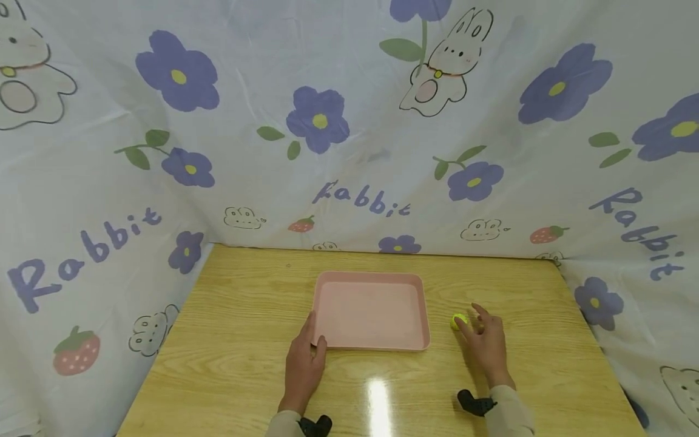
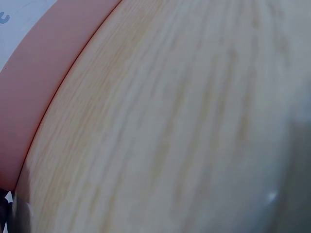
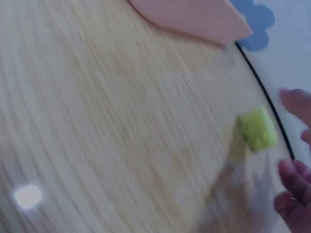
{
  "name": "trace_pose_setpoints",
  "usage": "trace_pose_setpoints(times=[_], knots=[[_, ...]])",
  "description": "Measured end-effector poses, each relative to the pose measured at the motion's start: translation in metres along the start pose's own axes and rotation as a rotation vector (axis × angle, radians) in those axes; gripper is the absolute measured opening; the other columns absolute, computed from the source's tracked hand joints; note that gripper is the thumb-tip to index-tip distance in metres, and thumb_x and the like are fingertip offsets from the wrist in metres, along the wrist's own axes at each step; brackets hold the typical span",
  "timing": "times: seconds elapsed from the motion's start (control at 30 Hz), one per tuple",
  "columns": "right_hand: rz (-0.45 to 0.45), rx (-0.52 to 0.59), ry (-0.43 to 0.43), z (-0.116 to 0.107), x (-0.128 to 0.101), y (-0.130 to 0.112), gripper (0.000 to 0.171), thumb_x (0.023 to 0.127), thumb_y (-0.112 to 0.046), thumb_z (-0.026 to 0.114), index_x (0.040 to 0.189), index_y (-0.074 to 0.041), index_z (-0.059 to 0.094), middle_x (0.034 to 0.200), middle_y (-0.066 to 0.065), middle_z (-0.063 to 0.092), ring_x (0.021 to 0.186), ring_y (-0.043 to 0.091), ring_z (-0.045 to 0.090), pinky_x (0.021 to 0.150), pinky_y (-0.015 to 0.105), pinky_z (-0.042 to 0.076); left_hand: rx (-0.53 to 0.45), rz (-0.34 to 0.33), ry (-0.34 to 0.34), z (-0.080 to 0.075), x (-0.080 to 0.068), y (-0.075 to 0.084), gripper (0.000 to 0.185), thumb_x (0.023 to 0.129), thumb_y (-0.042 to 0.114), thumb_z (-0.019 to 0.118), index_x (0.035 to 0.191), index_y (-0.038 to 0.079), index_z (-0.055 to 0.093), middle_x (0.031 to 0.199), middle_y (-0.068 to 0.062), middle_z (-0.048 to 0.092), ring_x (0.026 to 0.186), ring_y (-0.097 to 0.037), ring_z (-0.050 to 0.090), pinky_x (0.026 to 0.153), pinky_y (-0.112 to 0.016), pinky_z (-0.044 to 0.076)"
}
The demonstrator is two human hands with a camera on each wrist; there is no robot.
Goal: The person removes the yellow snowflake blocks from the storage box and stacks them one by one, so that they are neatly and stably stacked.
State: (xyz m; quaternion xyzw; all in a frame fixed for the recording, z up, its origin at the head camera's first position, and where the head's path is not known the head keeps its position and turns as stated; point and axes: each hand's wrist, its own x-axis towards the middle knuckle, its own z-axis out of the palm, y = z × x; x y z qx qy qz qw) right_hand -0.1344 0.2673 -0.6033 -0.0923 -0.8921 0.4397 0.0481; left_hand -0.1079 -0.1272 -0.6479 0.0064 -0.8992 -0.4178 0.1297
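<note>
Head view is showing a small yellow-green block (image 1: 458, 321), soft-looking and squarish, lying on the glossy wooden table (image 1: 246, 364) just off the loosely spread, empty fingertips of the right hand (image 1: 486, 346), where a clumsy nudge risks skidding it away, while the left hand (image 1: 303, 364) is resting flat-fingered against the smooth pink tray (image 1: 371, 347).

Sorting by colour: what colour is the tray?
The tray is plain pale pink, clearest in the head view.

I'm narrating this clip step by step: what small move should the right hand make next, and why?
Probably close the fingers round the small yellow-green piece. The right hand lies open beside it with nothing held, while the left hand rests at the corner of the pink tray.
</note>
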Motion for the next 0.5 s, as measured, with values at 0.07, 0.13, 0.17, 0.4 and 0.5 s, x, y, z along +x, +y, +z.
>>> trace_pose_setpoints(times=[0.07,0.13,0.17,0.4,0.5], knots=[[-0.017,-0.005,0.051,0.006,-0.002,-0.010,0.062,0.102,-0.030,0.069,0.150,0.003,0.049,0.131,0.030,0.045,0.081,0.023,0.049,0.063,0.031,0.043,-0.007,-0.005,-0.005,-0.002,0.000,0.000,0.059,0.108,0.025,0.054,0.162,0.014,0.035,0.161,-0.007,0.043,0.141,-0.036,0.048,0.109,-0.058,0.044],[-0.074,-0.020,0.089,0.014,-0.005,-0.020,0.056,0.103,-0.029,0.068,0.146,0.004,0.054,0.133,0.029,0.047,0.089,0.030,0.055,0.069,0.039,0.050,-0.010,-0.018,-0.016,-0.002,-0.001,0.000,0.059,0.108,0.026,0.053,0.162,0.014,0.035,0.162,-0.005,0.042,0.142,-0.034,0.047,0.111,-0.057,0.043],[-0.106,-0.026,0.091,0.018,-0.006,-0.025,0.054,0.103,-0.028,0.067,0.145,0.004,0.055,0.135,0.029,0.048,0.097,0.035,0.057,0.075,0.045,0.053,-0.010,-0.020,-0.019,-0.002,-0.001,0.000,0.059,0.108,0.026,0.053,0.163,0.014,0.035,0.162,-0.005,0.041,0.143,-0.034,0.047,0.111,-0.057,0.043],[-0.285,-0.110,-0.047,0.054,-0.021,-0.051,0.069,0.105,-0.033,0.062,0.152,0.012,0.040,0.159,0.033,0.034,0.146,0.050,0.033,0.113,0.066,0.034,-0.005,-0.002,-0.008,-0.002,0.001,0.000,0.058,0.107,0.024,0.054,0.162,0.013,0.036,0.161,-0.007,0.043,0.141,-0.035,0.048,0.109,-0.058,0.044],[-0.295,-0.141,-0.122,0.067,-0.027,-0.054,0.077,0.106,-0.040,0.058,0.155,0.014,0.032,0.163,0.032,0.027,0.149,0.049,0.028,0.116,0.063,0.032,-0.009,0.004,-0.003,-0.001,0.001,-0.001,0.059,0.107,0.022,0.056,0.162,0.014,0.037,0.160,-0.007,0.044,0.140,-0.035,0.049,0.109,-0.058,0.045]])
